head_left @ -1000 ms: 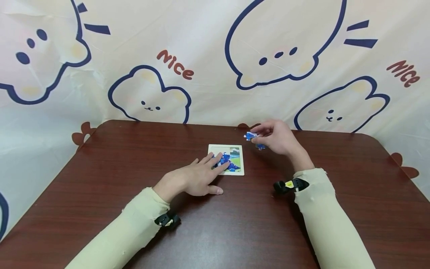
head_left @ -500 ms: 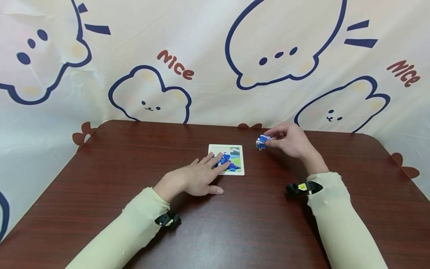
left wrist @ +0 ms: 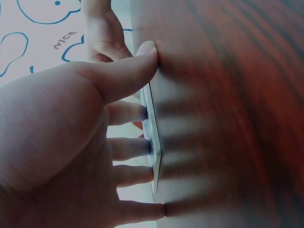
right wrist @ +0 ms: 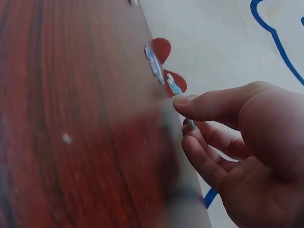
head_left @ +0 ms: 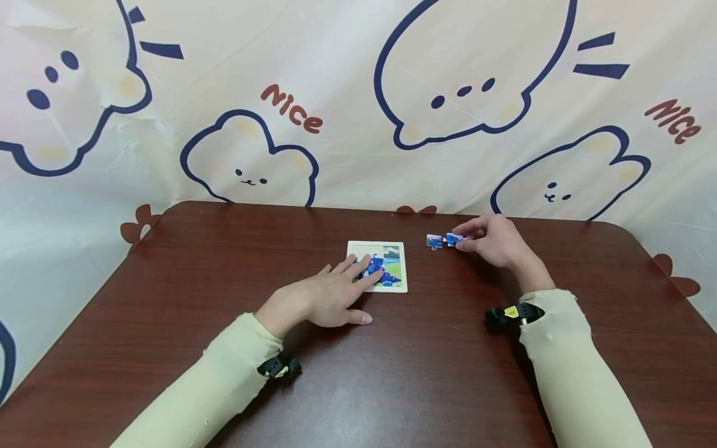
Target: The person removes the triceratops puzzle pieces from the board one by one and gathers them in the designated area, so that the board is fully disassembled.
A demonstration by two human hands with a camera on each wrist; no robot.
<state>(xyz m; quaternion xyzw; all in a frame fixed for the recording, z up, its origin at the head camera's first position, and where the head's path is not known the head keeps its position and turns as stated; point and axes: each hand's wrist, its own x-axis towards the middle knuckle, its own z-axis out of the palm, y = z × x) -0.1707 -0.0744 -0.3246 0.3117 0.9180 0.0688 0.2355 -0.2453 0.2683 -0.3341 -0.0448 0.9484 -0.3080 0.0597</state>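
Note:
A small white-framed puzzle board (head_left: 390, 286) lies mid-table, partly filled with blue and green pieces. My left hand (head_left: 330, 292) lies flat with straight fingers resting on the board's left part; the left wrist view shows those fingers (left wrist: 130, 147) over the board's edge (left wrist: 154, 152). Right of the board lie two blue puzzle pieces: one loose piece (head_left: 434, 241) and a second piece (head_left: 452, 239) pinched between thumb and fingers of my right hand (head_left: 493, 241). The right wrist view shows that held piece (right wrist: 176, 90) edge-on at my thumb tip, and the loose piece (right wrist: 153, 61) just beyond.
The dark red wooden table (head_left: 168, 311) has a rounded far edge against a hanging cartoon-bear cloth (head_left: 336, 93). Black wrist straps (head_left: 510, 314) sit on both sleeves.
My right hand has carried a blue piece from near the board's far right corner rightwards and down onto the table beside the other loose piece. The left hand has stayed put.

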